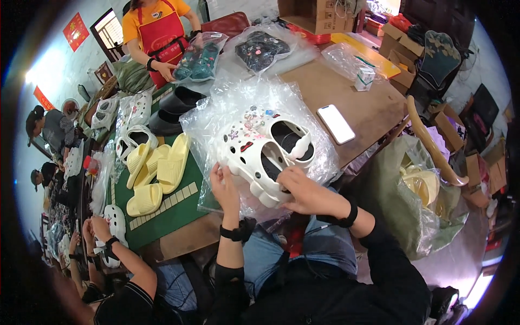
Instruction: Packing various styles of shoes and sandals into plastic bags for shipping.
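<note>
A pair of white clogs [250, 146] with dark insoles and colourful charms lies in front of me on crinkled clear plastic bags [211, 114]. The nearer clog has its heel toward me. At its left side, my left hand [225, 189] holds the edge with curled fingers. My right hand [306, 192] is closed on the heel rim by the foot opening, its fingertips partly hidden. The second clog [295, 138] sits just beyond, its white heel strap showing. Whether plastic is also pinched under my left fingers is hard to see.
Yellow slides [173, 162] and black clogs [162, 122] lie on a green mat at left. A phone [336, 123] and small box [364, 78] rest at right, above a green sack [390, 189]. Across the table, a person in a red apron [162, 40] holds bagged green clogs [199, 59].
</note>
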The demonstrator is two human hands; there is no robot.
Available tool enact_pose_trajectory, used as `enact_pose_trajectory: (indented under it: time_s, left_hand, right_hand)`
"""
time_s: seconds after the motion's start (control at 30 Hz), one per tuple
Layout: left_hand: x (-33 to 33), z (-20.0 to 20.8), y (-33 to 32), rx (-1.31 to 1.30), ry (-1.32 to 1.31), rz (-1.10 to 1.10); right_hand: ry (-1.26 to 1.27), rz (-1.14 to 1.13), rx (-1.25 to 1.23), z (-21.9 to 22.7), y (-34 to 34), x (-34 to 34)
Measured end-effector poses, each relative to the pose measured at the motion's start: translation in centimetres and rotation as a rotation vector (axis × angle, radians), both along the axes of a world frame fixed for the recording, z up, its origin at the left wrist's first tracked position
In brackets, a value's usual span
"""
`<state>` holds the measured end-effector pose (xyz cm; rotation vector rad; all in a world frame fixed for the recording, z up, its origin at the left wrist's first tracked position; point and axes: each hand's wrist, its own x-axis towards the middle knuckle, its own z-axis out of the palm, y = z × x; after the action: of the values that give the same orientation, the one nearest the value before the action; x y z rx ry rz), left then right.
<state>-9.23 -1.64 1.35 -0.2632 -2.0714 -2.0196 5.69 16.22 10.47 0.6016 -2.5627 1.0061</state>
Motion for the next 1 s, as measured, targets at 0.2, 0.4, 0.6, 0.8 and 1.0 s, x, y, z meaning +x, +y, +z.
enact_pose_trajectory:
  time_s: [0.2, 0.4, 0.6, 0.8, 1.0]
  left_hand:
    - [0.5, 0.8, -0.2, -0.137, 0.137, 0.027]
    - [3.2, 2.5, 0.3, -0.216, 0.154, -0.036]
    - [3.6, 0.6, 0.5, -0.426, 0.403, -0.092]
    - [6.3, 1.0, 0.4, -0.612, 0.149, -0.055]
    - [6.9, 1.3, -0.6, -0.641, -0.043, -0.119]
  right_hand:
    - [0.041, 0.027, 0.025, 1.4, 1.2, -1.2]
    - [0.115, -0.003, 0.274, 2.0, 0.5, -3.5]
    - [0.190, -0.060, 0.386, -0.4, -0.5, -6.4]
    - [0.269, -0.259, 0.472, -2.6, -1.0, -5.0]
    - [0.071, -0.732, -0.046, -4.0, 2.3, -1.8]
